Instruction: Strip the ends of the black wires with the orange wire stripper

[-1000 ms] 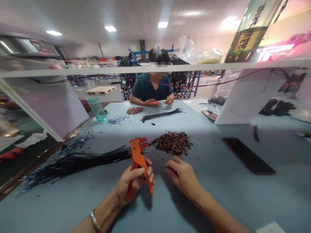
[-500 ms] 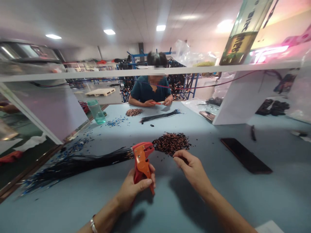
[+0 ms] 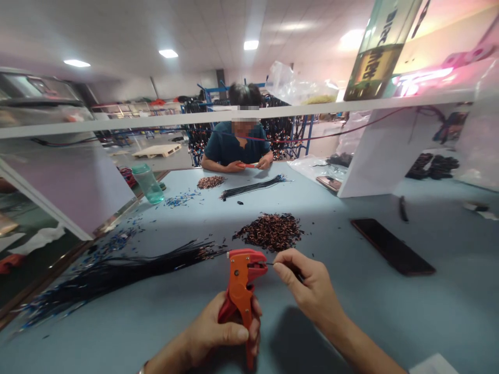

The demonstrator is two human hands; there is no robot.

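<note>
My left hand [image 3: 230, 324] is wrapped round the handles of a red and orange wire stripper [image 3: 239, 280], held upright with its jaws toward the right. Between thumb and forefinger, my right hand [image 3: 302, 275] pinches a thin black wire [image 3: 270, 264], whose end reaches the stripper's jaws; the rest of it is hidden by the hand. Just beyond the tool lies a heap of short black and copper wire bits [image 3: 275, 231]. To the left, a bundle of long black wires [image 3: 128, 272] stretches across the table, with bare copper ends near the stripper.
A dark phone [image 3: 392, 245] lies at the right. Blue scraps [image 3: 120, 239] and a green cup [image 3: 148, 184] are at the left. Across the table [image 3: 319, 332] a co-worker [image 3: 237, 148] holds a red tool. A white shelf [image 3: 304, 110] spans overhead.
The wire stripper in my left hand has moved right and nearer to me. My right hand has come slightly lower, and the wire end now meets the jaws. The view has shifted a little.
</note>
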